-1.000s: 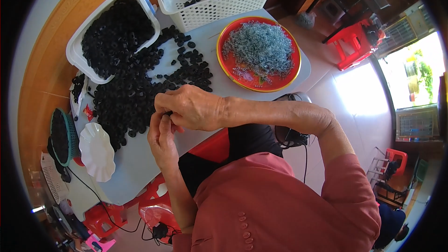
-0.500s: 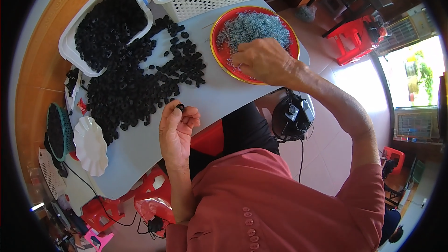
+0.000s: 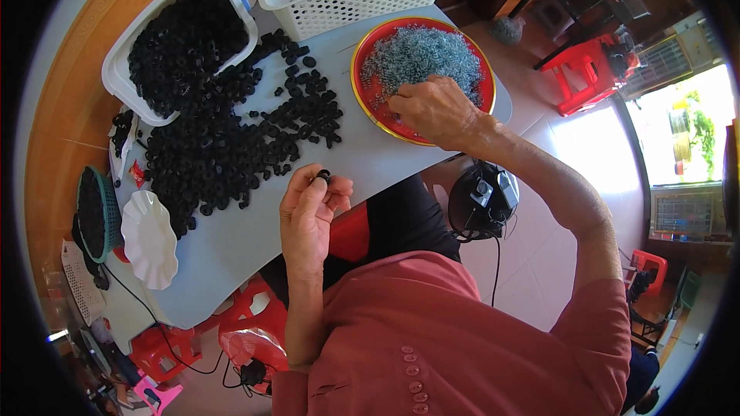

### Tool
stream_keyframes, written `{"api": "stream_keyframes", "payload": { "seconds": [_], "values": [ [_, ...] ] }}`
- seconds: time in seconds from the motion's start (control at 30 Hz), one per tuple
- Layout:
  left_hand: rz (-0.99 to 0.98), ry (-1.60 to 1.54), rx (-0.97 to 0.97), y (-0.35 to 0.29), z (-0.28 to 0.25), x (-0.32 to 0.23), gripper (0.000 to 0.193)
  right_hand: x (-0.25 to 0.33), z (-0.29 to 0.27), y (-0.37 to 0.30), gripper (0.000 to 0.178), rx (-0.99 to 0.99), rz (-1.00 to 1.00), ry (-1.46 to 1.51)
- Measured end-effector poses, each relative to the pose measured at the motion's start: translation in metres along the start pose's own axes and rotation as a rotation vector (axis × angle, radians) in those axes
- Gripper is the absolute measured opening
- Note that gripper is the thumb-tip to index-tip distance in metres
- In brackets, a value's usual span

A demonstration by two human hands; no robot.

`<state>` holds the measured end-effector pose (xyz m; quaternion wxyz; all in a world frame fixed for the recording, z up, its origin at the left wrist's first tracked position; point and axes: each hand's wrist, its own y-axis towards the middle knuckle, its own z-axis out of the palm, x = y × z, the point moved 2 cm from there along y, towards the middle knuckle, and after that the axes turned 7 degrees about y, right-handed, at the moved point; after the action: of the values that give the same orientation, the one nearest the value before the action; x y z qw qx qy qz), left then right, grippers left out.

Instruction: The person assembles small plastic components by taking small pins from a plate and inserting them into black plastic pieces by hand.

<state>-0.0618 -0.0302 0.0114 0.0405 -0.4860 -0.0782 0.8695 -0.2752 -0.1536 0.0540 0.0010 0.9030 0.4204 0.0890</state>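
Observation:
Between thumb and forefinger my left hand [image 3: 308,212] pinches a small round black part [image 3: 324,176], held up just off the table's near edge. My right hand [image 3: 438,112] reaches over the near rim of a round red tray [image 3: 365,102] with a gold edge. Its fingers are pressed together low over the tray, and whatever they grip is too small to make out. Heaped in that tray are many small silvery metal pieces [image 3: 420,54]. A wide spread of loose black parts [image 3: 200,158] lies on the table, left of my left hand.
A white tub [image 3: 116,77] full of black parts tips toward the pile. Behind it stands a perforated white basket [image 3: 347,15]. The pale table [image 3: 231,254] also bears a scalloped white dish [image 3: 149,239]; a green basket [image 3: 110,216] sits at the left. A red stool [image 3: 254,323] is below.
My left hand has shifted right and slightly toward the tray, still pinching the black part. The right hand stays at the tray, its fingertips a little lower in view.

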Motion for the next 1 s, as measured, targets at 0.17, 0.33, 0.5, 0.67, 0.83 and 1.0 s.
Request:
{"api": "stream_keyframes", "payload": {
  "seconds": [0.17,0.33,0.5,0.67,0.83,1.0],
  "values": [
    [0.011,0.095,-0.034,0.002,0.004,0.001,0.017,0.003,-0.004,0.001,0.008,-0.087,0.023,0.03],
    [0.035,0.153,-0.021,0.003,0.004,0.001,0.017,0.001,-0.007,0.003,0.009,-0.217,0.101,0.265],
    [0.04,0.169,-0.024,0.005,0.003,0.002,0.017,-0.001,-0.016,0.005,0.01,-0.132,0.049,0.536],
    [0.043,0.21,-0.009,0.007,0.004,0.004,0.017,0.002,-0.004,-0.006,0.011,-0.119,0.103,0.27],
    [0.054,0.213,-0.015,0.007,0.007,0.004,0.017,-0.003,-0.013,-0.007,0.012,-0.167,0.18,0.213],
    [0.067,0.195,-0.028,0.009,0.008,0.006,0.017,0.005,-0.015,0.002,0.012,0.079,0.223,0.189]
  ]
}}
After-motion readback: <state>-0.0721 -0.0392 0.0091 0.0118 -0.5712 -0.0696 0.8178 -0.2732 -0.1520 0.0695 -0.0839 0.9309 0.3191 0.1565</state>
